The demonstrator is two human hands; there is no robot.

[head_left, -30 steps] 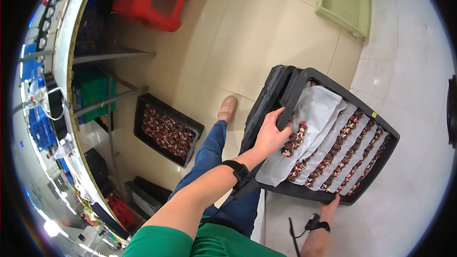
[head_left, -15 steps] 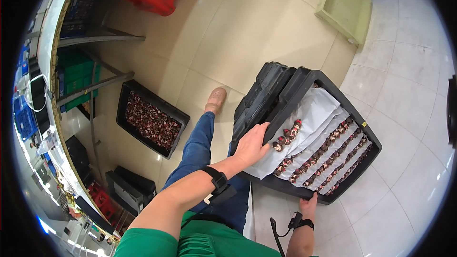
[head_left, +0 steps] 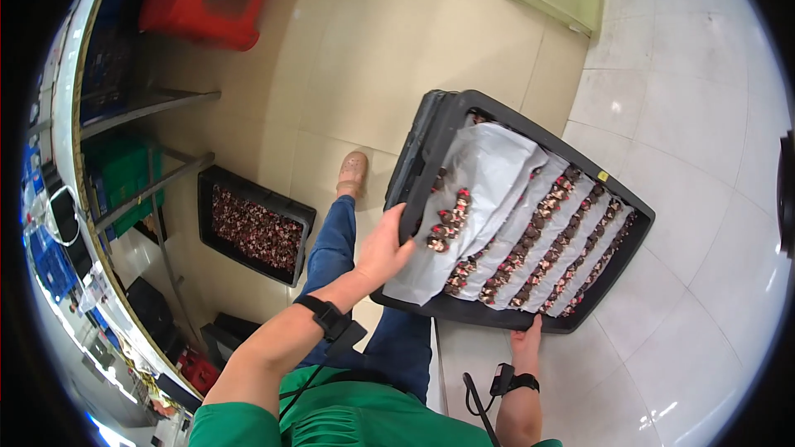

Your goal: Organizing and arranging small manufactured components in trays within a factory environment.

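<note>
Now black bin point(head_left: 480, 314), right of person's legs point(head_left: 329, 240), covers more of dark crate point(head_left: 408, 149) behind; left hand point(head_left: 383, 250) grips left rim, right hand point(head_left: 526, 339) holds lower edge; brown pieces point(head_left: 532, 236) remain in rows, load seemingly steady.

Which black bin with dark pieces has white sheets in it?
The black bin held by the left hand and right hand: white sheets lie among its rows of dark pieces. The floor bin at left shows only loose pieces.

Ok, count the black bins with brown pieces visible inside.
2: the paper-lined bin gripped by the left hand and right hand, and the floor bin to its left. Others may be hidden.
</note>
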